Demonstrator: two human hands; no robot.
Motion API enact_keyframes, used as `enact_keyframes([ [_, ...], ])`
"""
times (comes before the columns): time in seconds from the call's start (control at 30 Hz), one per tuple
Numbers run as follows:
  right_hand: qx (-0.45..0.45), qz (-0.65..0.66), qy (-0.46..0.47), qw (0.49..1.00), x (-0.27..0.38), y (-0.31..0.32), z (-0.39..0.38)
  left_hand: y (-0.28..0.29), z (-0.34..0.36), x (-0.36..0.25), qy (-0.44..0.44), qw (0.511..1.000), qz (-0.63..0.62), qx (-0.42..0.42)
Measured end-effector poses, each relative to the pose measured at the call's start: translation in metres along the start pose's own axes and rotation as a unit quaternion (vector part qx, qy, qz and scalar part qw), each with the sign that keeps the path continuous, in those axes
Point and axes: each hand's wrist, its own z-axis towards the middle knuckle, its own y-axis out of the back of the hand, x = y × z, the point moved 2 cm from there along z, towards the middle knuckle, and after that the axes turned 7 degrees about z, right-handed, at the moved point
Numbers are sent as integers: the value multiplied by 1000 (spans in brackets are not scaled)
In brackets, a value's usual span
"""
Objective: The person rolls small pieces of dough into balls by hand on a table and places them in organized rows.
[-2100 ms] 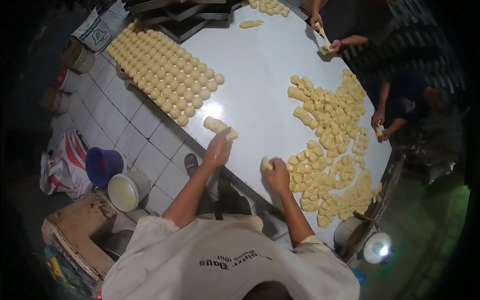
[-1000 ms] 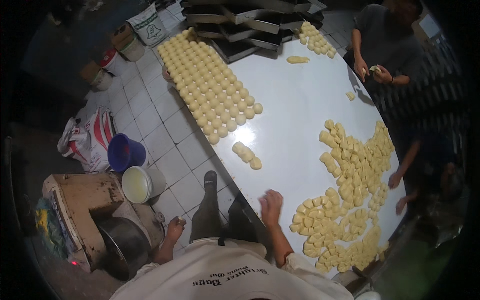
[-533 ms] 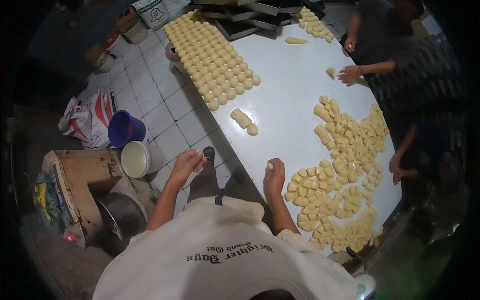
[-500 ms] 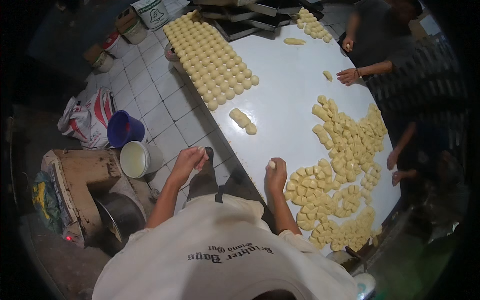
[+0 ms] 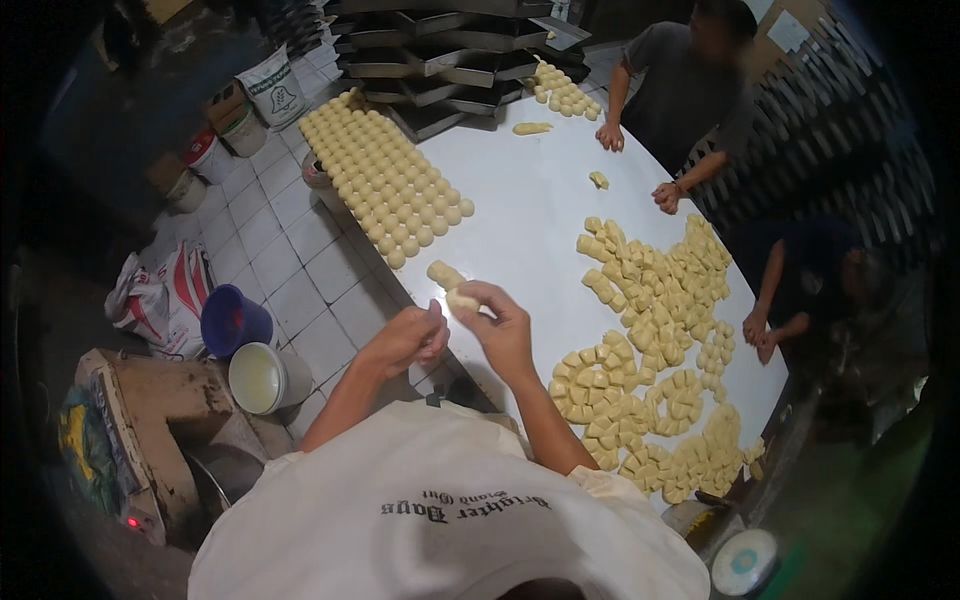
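My right hand [image 5: 500, 325] reaches over the near-left edge of the white table, its thumb and fingers bent around a pale dough piece [image 5: 461, 303]. That piece lies at the near end of a short row of dough pieces [image 5: 442, 274]. Close beside it on the left, my left hand [image 5: 415, 338] is closed with its fingers curled in, just off the table edge; whatever it may hold is hidden. Rows of smooth round dough balls [image 5: 390, 180] cover the table's far-left side. A large spread of cut dough pieces [image 5: 655, 290] lies to the right.
Dark metal trays [image 5: 440, 70] are stacked at the table's far end. Two people stand along the right side, one with a hand [image 5: 668, 196] near a small dough piece [image 5: 599, 180]. A blue bucket [image 5: 235, 320] and a white bucket [image 5: 268, 378] stand on the tiled floor at left.
Both my hands have moved forward and closer together, the right one onto the near dough piece of the short row. The view has shifted. Across the table, a person's hand has curled closed.
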Motion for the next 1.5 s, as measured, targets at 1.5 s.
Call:
enact_keyframes([
  [1.5, -195, -494, 136, 836, -242, 115, 63, 87, -290, 313, 396, 736, 134, -533],
])
